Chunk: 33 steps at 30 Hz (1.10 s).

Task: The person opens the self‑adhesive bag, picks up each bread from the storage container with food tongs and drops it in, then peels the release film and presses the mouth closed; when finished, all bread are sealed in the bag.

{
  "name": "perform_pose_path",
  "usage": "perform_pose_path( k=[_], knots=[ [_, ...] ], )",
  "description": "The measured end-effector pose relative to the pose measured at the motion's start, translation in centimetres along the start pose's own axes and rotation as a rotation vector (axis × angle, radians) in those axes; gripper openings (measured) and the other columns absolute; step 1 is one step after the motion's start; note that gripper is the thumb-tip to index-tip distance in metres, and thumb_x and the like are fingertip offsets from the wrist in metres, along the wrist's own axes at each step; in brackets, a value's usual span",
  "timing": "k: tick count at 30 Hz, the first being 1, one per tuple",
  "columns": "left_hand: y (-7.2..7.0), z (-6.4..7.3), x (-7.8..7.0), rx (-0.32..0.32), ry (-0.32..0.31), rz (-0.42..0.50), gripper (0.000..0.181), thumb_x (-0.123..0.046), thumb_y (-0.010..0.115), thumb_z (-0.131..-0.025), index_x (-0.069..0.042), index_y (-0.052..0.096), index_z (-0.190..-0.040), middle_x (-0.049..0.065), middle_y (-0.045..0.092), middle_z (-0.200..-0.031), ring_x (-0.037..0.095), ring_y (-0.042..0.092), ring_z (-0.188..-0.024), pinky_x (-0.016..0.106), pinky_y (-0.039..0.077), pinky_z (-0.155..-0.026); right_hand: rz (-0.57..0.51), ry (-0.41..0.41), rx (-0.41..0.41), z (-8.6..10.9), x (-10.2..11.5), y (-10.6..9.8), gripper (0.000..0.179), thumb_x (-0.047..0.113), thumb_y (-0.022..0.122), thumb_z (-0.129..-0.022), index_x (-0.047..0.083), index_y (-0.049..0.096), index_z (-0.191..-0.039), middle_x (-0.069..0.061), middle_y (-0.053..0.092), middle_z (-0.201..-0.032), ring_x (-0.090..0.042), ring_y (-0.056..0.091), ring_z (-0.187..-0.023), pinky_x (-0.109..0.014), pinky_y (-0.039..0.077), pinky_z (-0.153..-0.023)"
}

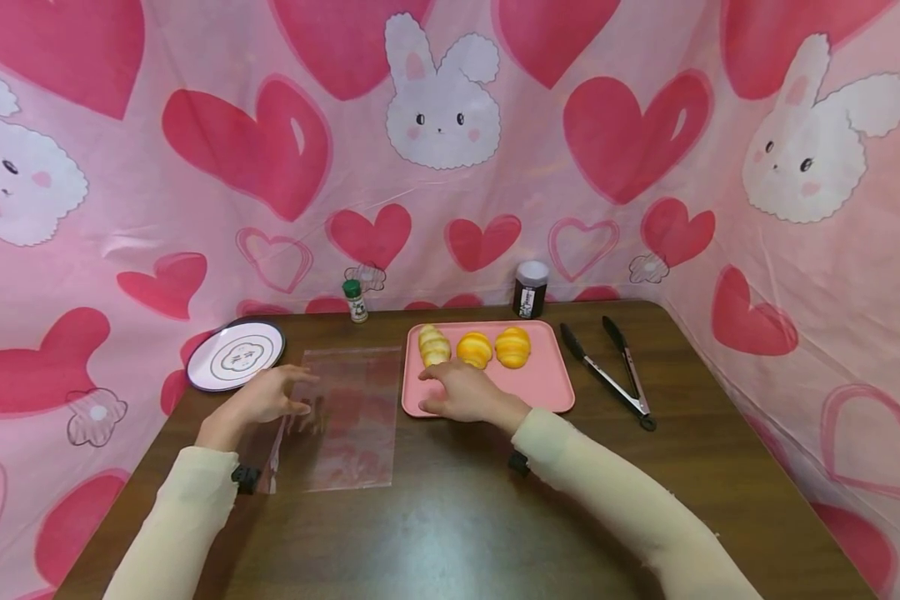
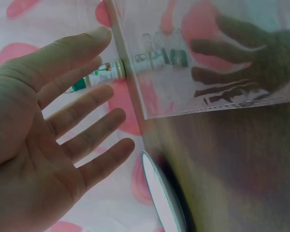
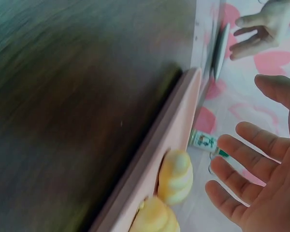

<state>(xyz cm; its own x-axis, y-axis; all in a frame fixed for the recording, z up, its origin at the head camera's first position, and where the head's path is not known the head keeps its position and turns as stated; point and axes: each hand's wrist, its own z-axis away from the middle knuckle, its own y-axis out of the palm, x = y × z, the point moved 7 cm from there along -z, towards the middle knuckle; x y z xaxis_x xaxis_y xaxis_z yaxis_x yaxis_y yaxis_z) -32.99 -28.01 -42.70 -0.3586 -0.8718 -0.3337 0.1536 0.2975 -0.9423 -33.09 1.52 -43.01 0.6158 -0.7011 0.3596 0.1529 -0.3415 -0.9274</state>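
Note:
My left hand (image 1: 266,395) hovers over the left part of a clear plastic bag (image 1: 352,417) lying flat on the table, its fingers spread and holding nothing. In the left wrist view the palm and fingers (image 2: 94,116) stand apart from the glossy bag, which mirrors them. Over the front left of a pink tray (image 1: 536,392) is my right hand (image 1: 465,392), also with nothing in it and fingers loosely extended. Three bread rolls lie along the tray's back: a pale twisted roll (image 1: 434,345), a yellow roll (image 1: 474,348) and another yellow roll (image 1: 513,347).
A white plate with a dark rim (image 1: 217,358) is at the back left. A green-capped shaker (image 1: 356,302) and a dark jar with a pale lid (image 1: 531,290) stand along the back edge. Black-tipped tongs (image 1: 622,383) lie spread right of the tray.

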Motion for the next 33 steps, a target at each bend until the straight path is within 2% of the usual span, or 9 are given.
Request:
perform_pose_path(
  k=[5, 11, 19, 25, 31, 33],
  knots=[
    [0.4, 0.1, 0.4, 0.002, 0.011, 0.0, 0.05, -0.018, 0.081, -0.08, -0.003, 0.068, -0.126, 0.029, 0.058, -0.136, 0.048, 0.054, -0.124, 0.061, 0.047, -0.099, 0.01, -0.027, 0.021, -1.1, 1.2, 0.9, 0.049, 0.042, 0.068, -0.089, 0.016, 0.064, -0.131, -0.002, 0.069, -0.128, -0.023, 0.061, -0.118, -0.039, 0.047, -0.108],
    [0.6, 0.4, 0.4, -0.019, 0.057, -0.023, 0.047, -0.018, 0.081, -0.08, -0.002, 0.069, -0.123, 0.026, 0.062, -0.132, 0.046, 0.057, -0.121, 0.06, 0.047, -0.099, 0.037, -0.057, 0.015, -2.2, 1.9, 2.1, 0.05, 0.042, 0.069, -0.089, 0.013, 0.066, -0.129, -0.003, 0.07, -0.126, -0.024, 0.061, -0.116, -0.041, 0.049, -0.105],
    [1.1, 0.4, 0.5, -0.033, 0.087, -0.045, 0.046, -0.018, 0.081, -0.08, -0.001, 0.069, -0.121, 0.026, 0.063, -0.13, 0.047, 0.057, -0.122, 0.061, 0.045, -0.101, 0.207, -0.072, 0.035, -2.9, 2.5, 3.6, 0.056, 0.051, 0.071, -0.086, 0.015, 0.065, -0.129, 0.001, 0.069, -0.128, -0.023, 0.057, -0.12, -0.038, 0.048, -0.104],
    [1.4, 0.3, 0.6, -0.026, 0.069, -0.012, 0.049, -0.019, 0.083, -0.078, -0.002, 0.069, -0.121, 0.023, 0.066, -0.127, 0.043, 0.059, -0.12, 0.059, 0.047, -0.1, 0.259, -0.086, 0.05, -3.3, 3.0, 4.0, 0.055, 0.052, 0.07, -0.086, 0.015, 0.067, -0.127, 0.0, 0.069, -0.126, -0.023, 0.056, -0.123, -0.038, 0.049, -0.103],
    [1.9, 0.1, 0.8, 0.003, 0.056, 0.004, 0.053, -0.022, 0.086, -0.075, -0.004, 0.069, -0.122, 0.011, 0.071, -0.1, 0.03, 0.062, -0.094, 0.045, 0.051, -0.083, 0.28, -0.078, 0.061, -3.5, 3.1, 4.3, 0.054, 0.053, 0.069, -0.086, 0.016, 0.067, -0.126, -0.001, 0.068, -0.127, -0.023, 0.054, -0.127, -0.04, 0.047, -0.107],
    [2.0, 0.0, 0.9, 0.007, 0.048, 0.006, 0.053, -0.022, 0.086, -0.075, -0.005, 0.069, -0.122, 0.01, 0.071, -0.099, 0.028, 0.061, -0.092, 0.042, 0.051, -0.08, 0.306, -0.081, 0.057, -3.7, 3.2, 4.5, 0.054, 0.054, 0.068, -0.087, 0.016, 0.068, -0.124, 0.0, 0.068, -0.127, -0.023, 0.054, -0.127, -0.039, 0.046, -0.108]
  ],
)
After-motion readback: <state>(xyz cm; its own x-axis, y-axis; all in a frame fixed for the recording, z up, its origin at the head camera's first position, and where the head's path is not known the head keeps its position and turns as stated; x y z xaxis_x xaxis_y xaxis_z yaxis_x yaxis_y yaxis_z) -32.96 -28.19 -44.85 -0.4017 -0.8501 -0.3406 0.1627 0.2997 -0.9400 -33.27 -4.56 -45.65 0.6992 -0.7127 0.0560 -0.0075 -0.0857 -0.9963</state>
